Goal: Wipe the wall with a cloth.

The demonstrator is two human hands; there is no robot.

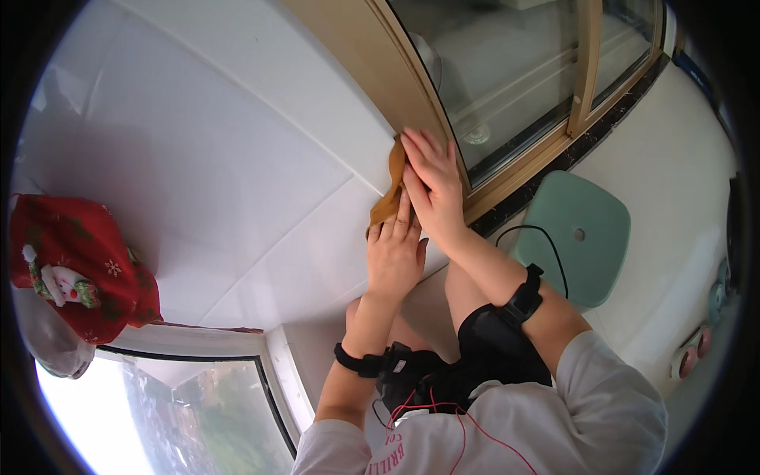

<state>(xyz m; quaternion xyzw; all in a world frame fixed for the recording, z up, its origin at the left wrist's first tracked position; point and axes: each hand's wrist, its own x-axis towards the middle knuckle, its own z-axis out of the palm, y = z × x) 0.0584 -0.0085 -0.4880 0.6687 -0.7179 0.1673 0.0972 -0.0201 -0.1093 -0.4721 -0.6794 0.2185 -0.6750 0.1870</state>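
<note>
A thin brown sheet or strip [389,202], its exact kind unclear, lies against the corner where the white tiled wall [285,178] meets the tan metal door frame [368,65]. The fingers of my left hand [395,258] press flat on its lower end, spread a little. Higher up, my right hand [436,187] rests its fingertips along the strip's upper edge and on the frame beside it. Both hands are close together, the right one slightly overlapping the left fingertips. Part of the strip is hidden beneath the fingers. Neither palm shows.
A green plastic stool [585,237] with a black cable stands at the right, near the dark stone threshold [510,208]. Sliding glass [493,77] fills the upper right. A red Christmas cloth [89,267] is at the left, above a window [196,409]. Pink slippers [689,359] lie far right.
</note>
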